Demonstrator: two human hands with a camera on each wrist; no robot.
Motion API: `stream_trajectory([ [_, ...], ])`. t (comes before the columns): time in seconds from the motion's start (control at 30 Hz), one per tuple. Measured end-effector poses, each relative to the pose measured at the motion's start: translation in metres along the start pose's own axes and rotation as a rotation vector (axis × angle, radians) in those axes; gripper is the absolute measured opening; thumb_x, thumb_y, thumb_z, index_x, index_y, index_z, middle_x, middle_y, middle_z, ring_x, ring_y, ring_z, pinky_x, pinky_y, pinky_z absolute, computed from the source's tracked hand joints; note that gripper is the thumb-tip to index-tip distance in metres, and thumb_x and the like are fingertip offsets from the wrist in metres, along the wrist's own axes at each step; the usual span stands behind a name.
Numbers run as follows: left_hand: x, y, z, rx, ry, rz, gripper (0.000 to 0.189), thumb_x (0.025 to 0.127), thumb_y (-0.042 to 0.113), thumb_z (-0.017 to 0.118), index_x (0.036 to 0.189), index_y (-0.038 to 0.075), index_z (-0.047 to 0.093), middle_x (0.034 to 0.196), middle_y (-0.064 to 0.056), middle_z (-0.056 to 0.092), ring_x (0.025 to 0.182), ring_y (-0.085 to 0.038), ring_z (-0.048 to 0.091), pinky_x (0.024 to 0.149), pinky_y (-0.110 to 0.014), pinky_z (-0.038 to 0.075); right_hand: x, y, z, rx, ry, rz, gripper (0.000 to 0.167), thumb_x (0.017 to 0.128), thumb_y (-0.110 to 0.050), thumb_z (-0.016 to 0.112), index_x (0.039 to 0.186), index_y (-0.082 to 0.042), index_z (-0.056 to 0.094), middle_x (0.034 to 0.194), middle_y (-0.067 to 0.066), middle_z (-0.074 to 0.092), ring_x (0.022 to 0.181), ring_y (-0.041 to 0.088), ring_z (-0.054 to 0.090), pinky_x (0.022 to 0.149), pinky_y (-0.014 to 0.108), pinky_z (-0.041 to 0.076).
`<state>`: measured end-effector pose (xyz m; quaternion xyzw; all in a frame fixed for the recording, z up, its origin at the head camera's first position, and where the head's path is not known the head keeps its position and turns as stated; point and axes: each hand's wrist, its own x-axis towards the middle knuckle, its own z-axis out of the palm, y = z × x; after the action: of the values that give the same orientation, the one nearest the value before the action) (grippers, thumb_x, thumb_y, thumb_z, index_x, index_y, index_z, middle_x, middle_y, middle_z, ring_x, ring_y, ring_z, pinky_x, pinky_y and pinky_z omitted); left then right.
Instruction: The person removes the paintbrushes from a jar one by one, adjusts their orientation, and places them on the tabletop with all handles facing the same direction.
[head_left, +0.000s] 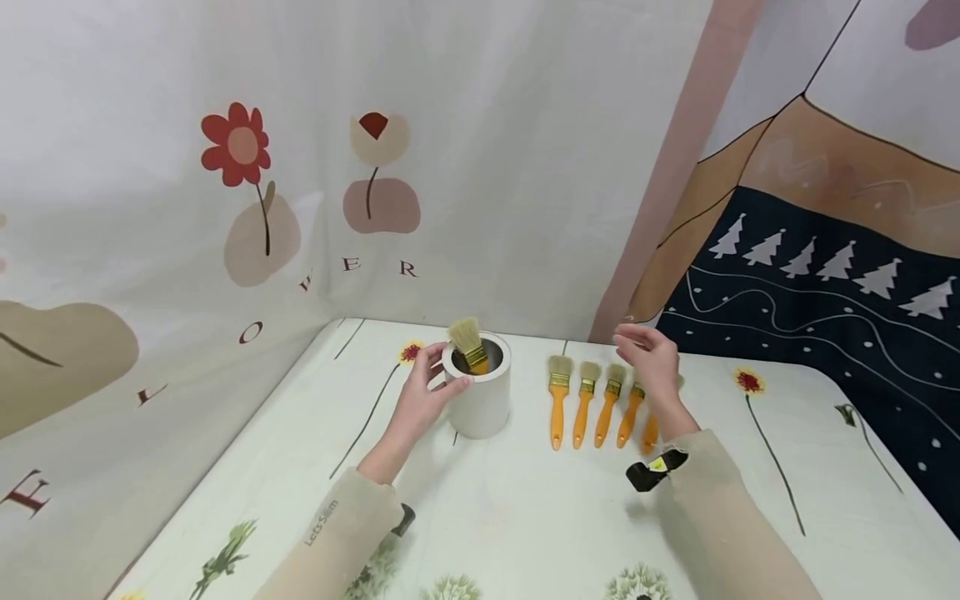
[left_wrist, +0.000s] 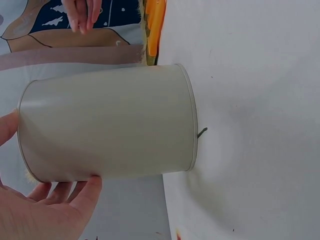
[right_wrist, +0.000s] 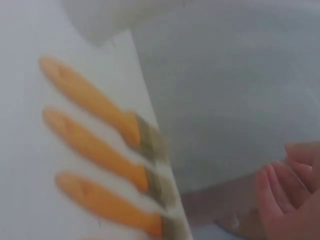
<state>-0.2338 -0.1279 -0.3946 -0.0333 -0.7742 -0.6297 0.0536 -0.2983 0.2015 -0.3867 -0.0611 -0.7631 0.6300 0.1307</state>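
Observation:
My left hand (head_left: 414, 406) holds a white cylindrical can (head_left: 478, 410) near its rim, thumb on the near side and fingers around the left. In the left wrist view the can (left_wrist: 107, 125) appears sideways, with fingertips against its wall. A paintbrush (head_left: 468, 338) leans inside the can, pale bristles up, its lower handle hidden by the rim. My right hand (head_left: 652, 367) hovers above the right end of a row of orange-handled paintbrushes (head_left: 557, 404), fingers loosely bent and holding nothing. The right wrist view shows part of that row, slightly blurred, with handles (right_wrist: 100, 152) pointing left.
The brushes lie side by side on a white tabletop cloth (head_left: 510, 517) printed with flowers, right of the can. Behind them hangs a pale curtain (head_left: 510, 208); a dark panel with tree prints (head_left: 810, 308) hangs at the right.

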Motion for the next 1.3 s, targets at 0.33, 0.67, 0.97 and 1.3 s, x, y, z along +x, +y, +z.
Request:
stream_trajectory([
  [0.33, 0.002, 0.001, 0.003, 0.006, 0.005, -0.005, 0.069, 0.09, 0.013, 0.073, 0.147, 0.008, 0.035, 0.156, -0.016, 0.039, 0.146, -0.038, 0.037, 0.118, -0.054, 0.037, -0.008, -0.029, 0.057, 0.158, -0.191, -0.068, 0.037, 0.097, -0.012, 0.064, 0.131, 0.001, 0.059, 0.133, 0.02, 0.061, 0.09, -0.006, 0.065, 0.087, 0.014, 0.057],
  [0.67, 0.002, 0.0, 0.005, 0.019, 0.0, -0.018, 0.07, 0.091, 0.017, 0.073, 0.149, 0.009, 0.034, 0.157, -0.016, 0.038, 0.147, -0.038, 0.035, 0.119, -0.055, 0.035, -0.019, -0.05, 0.115, 0.128, -0.31, -0.098, 0.037, 0.094, -0.012, 0.069, 0.129, -0.004, 0.062, 0.134, 0.016, 0.064, 0.12, 0.024, 0.064, 0.104, 0.034, 0.054],
  [0.97, -0.006, -0.007, 0.0, 0.026, -0.011, -0.018, 0.07, 0.092, 0.017, 0.072, 0.149, 0.008, 0.033, 0.157, -0.017, 0.036, 0.147, -0.039, 0.036, 0.118, -0.055, 0.036, -0.034, -0.059, 0.16, 0.03, -0.506, -0.216, 0.048, 0.092, -0.005, 0.069, 0.138, -0.002, 0.055, 0.139, 0.019, 0.059, 0.127, 0.034, 0.06, 0.108, 0.042, 0.051],
  [1.3, -0.005, -0.004, -0.001, 0.015, -0.02, -0.002, 0.071, 0.093, 0.02, 0.071, 0.151, 0.009, 0.031, 0.16, -0.014, 0.032, 0.148, -0.038, 0.034, 0.119, -0.054, 0.036, -0.036, -0.062, 0.164, -0.18, -0.457, -0.264, 0.017, 0.091, -0.013, 0.072, 0.107, -0.006, 0.072, 0.105, 0.012, 0.073, 0.093, 0.022, 0.068, 0.083, 0.033, 0.059],
])
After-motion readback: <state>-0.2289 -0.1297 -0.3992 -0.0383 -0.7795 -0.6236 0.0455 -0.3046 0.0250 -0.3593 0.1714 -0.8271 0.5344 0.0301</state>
